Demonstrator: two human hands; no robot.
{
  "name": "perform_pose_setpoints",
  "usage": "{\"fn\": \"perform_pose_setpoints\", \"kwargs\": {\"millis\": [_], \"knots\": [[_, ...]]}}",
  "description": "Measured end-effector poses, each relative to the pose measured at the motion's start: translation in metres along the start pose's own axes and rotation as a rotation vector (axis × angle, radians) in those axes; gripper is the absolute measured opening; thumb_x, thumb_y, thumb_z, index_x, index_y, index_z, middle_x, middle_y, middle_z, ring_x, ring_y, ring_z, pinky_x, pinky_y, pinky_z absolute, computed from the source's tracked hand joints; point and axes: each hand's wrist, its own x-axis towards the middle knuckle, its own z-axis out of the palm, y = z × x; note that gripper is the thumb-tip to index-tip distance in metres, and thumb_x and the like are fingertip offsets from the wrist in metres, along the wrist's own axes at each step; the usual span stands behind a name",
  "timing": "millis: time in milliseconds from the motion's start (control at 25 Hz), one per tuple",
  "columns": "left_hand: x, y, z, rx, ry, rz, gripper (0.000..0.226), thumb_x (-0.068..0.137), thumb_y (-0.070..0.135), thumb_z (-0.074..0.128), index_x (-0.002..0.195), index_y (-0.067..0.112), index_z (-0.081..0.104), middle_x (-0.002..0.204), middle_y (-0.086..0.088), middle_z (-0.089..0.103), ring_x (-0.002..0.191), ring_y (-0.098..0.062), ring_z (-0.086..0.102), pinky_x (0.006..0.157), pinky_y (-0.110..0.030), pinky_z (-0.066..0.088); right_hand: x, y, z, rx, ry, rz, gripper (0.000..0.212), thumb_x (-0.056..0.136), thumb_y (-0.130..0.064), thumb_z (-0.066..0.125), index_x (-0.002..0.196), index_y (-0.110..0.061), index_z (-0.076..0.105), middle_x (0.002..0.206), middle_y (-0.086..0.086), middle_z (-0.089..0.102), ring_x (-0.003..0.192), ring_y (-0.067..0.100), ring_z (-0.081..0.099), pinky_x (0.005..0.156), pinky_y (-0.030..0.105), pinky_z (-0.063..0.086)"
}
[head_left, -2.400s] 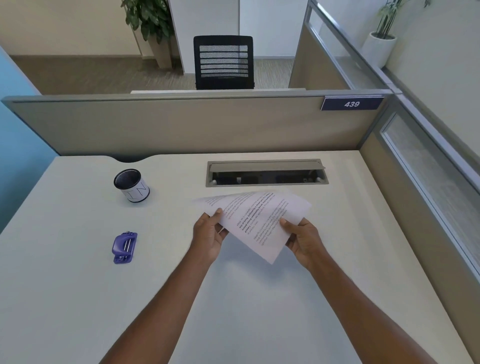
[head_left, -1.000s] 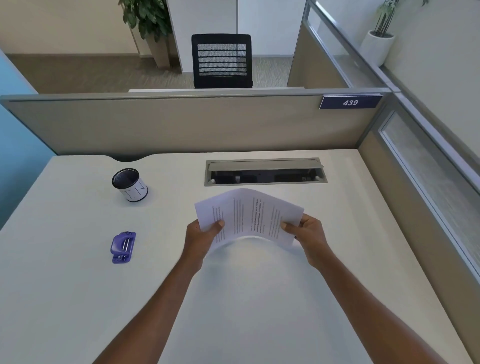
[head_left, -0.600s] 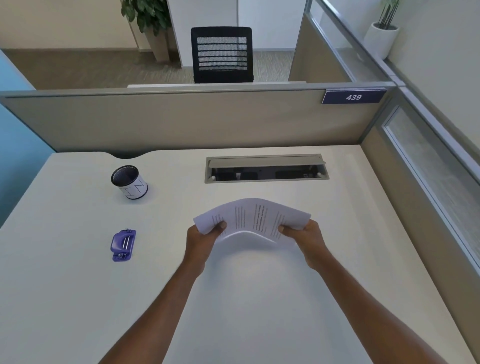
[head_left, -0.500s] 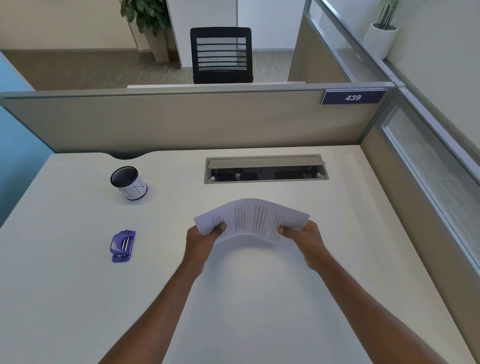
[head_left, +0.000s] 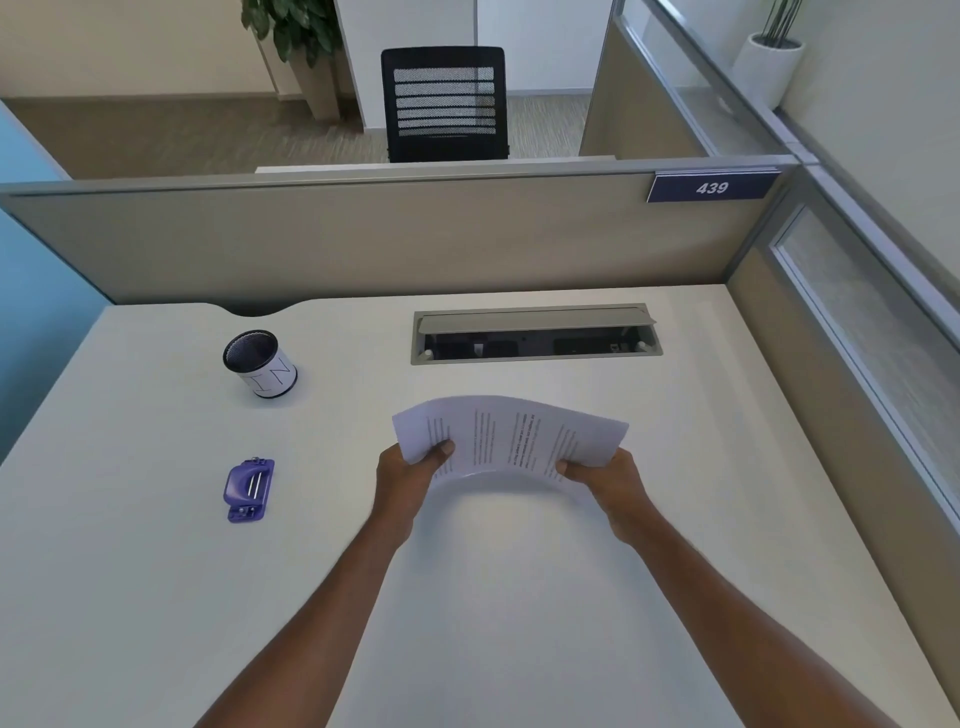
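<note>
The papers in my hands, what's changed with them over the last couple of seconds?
The papers were skewed and fanned apart. Now they are squared into one stack, turned level and bowed upward between the left hand and the right hand. Both hands kept hold of the stack's ends; nothing was let go. The pen cup and the purple hole punch sit where they were on the desk.

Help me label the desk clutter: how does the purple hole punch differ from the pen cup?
The hole punch is purple and lies low and flat; the pen cup is white with a black mesh inside and stands upright. The pen cup sits farther back, the hole punch nearer the person. Both rest on the desk, left of the held papers.
</note>
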Motion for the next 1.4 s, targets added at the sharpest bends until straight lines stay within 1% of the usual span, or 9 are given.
{"fn": "perform_pose_setpoints", "kwargs": {"millis": [120,200,320,520,680,840,1040,1200,1400], "knots": [[0.006,0.008,0.003,0.038,0.017,-0.026,0.028,0.093,0.024,0.087,0.119,0.016,0.079,0.113,-0.005,0.084,0.107,-0.033,0.079,0.094,-0.048,0.066,0.003,-0.004,-0.005,-0.017,0.014,0.023,0.034,0.085,0.008,0.086,0.116,-0.006,0.08,0.112,0.007,0.086,0.108,0.033,0.078,0.073,0.024,0.064],[0.009,0.013,0.001,0.026,0.029,-0.034,0.028,0.094,0.025,0.087,0.119,0.017,0.078,0.113,-0.005,0.083,0.106,-0.034,0.078,0.092,-0.048,0.065,0.005,-0.008,-0.009,-0.055,-0.002,0.029,0.03,0.088,0.004,0.085,0.112,-0.013,0.081,0.107,-0.001,0.087,0.109,0.033,0.079,0.072,0.023,0.063],[0.011,0.018,-0.005,-0.068,0.03,-0.061,0.019,0.093,0.026,0.088,0.109,0.023,0.079,0.103,0.003,0.086,0.103,-0.03,0.078,0.08,-0.04,0.064,0.005,-0.012,-0.017,-0.037,-0.021,0.041,0.031,0.094,0.0,0.081,0.124,-0.009,0.078,0.118,0.004,0.085,0.118,0.037,0.077,0.082,0.031,0.066],[0.004,0.023,-0.004,-0.24,-0.04,-0.174,0.036,0.081,0.032,0.095,0.113,0.024,0.082,0.108,0.005,0.088,0.107,-0.025,0.079,0.091,-0.048,0.065,0.002,-0.015,-0.008,0.375,0.041,0.104,0.032,0.098,0.003,0.072,0.129,-0.004,0.07,0.129,0.018,0.078,0.119,0.042,0.073,0.106,0.05,0.061],[-0.006,0.02,0.013,-0.368,-0.091,-0.187,0.048,0.072,0.031,0.094,0.118,0.023,0.08,0.115,0.0,0.087,0.095,-0.017,0.084,0.073,-0.041,0.069,-0.005,-0.018,0.024,0.564,0.019,0.123,0.039,0.097,0.007,0.07,0.133,-0.007,0.07,0.138,0.022,0.074,0.122,0.04,0.074,0.105,0.051,0.061],[-0.016,0.017,0.034,-0.456,-0.114,-0.222,0.055,0.078,0.028,0.093,0.129,0.021,0.076,0.121,-0.005,0.085,0.107,-0.026,0.081,0.079,-0.047,0.069,-0.01,-0.023,0.051,0.614,-0.034,0.094,0.044,0.094,0.013,0.071,0.13,-0.013,0.073,0.136,0.018,0.077,0.128,0.038,0.073,0.11,0.056,0.059],[-0.021,0.011,0.038,-0.51,-0.176,-0.219,0.048,0.088,0.021,0.09,0.133,0.025,0.073,0.128,-0.006,0.083,0.116,-0.028,0.08,0.088,-0.05,0.068,-0.004,-0.035,0.053,0.581,-0.049,0.055,0.049,0.095,0.013,0.071,0.135,-0.014,0.07,0.136,0.014,0.078,0.125,0.035,0.075,0.11,0.055,0.057],[-0.006,0.023,0.017,-0.556,-0.111,-0.209,0.043,0.08,0.033,0.089,0.122,0.027,0.079,0.114,0.002,0.086,0.112,-0.024,0.074,0.076,-0.042,0.069,-0.001,-0.048,0.037,0.472,-0.061,0.019,0.051,0.095,0.012,0.072,0.138,-0.015,0.069,0.136,0.011,0.078,0.124,0.033,0.076,0.101,0.05,0.065],[0.011,0.051,-0.018,-0.179,-0.239,-0.035,0.04,0.088,0.041,0.086,0.126,0.031,0.082,0.119,0.004,0.084,0.099,-0.021,0.075,0.07,-0.029,0.064,0.002,-0.064,0.018,0.257,-0.074,-0.009,0.042,0.091,0.009,0.077,0.129,-0.008,0.075,0.13,0.012,0.081,0.124,0.04,0.075,0.099,0.05,0.065]]}}
